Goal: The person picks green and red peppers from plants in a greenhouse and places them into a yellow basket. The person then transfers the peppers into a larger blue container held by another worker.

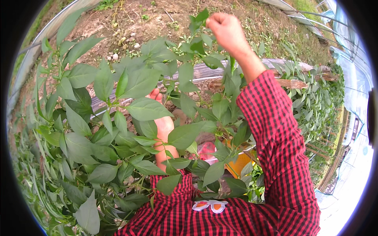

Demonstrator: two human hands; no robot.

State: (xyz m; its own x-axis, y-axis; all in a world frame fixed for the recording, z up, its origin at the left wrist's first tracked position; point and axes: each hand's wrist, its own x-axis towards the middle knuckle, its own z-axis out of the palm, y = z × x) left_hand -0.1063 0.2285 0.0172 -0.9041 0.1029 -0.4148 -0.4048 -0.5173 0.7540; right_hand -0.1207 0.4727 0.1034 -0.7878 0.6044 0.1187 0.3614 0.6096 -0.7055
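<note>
Leafy pepper plants (147, 109) fill the space before me. My right hand (224, 29) is stretched out to the far side, thumb and fingers pinched together at a leafy shoot tip (200, 17). Just below that wrist hangs a narrow green pepper (232, 63), partly among leaves. My left hand (155, 95) reaches in under the foliage. Only some of its fingertips and the forearm show between leaves, so whether it holds anything is hidden.
Beneath the leaves lie a yellow crate (237, 165) and a pinkish-red plastic bag (206, 150), both partly covered. Dark mulch film (203, 70) edges the bed, with bare soil (153, 20) beyond. Clear sheeting (351, 67) on hoops stands at right.
</note>
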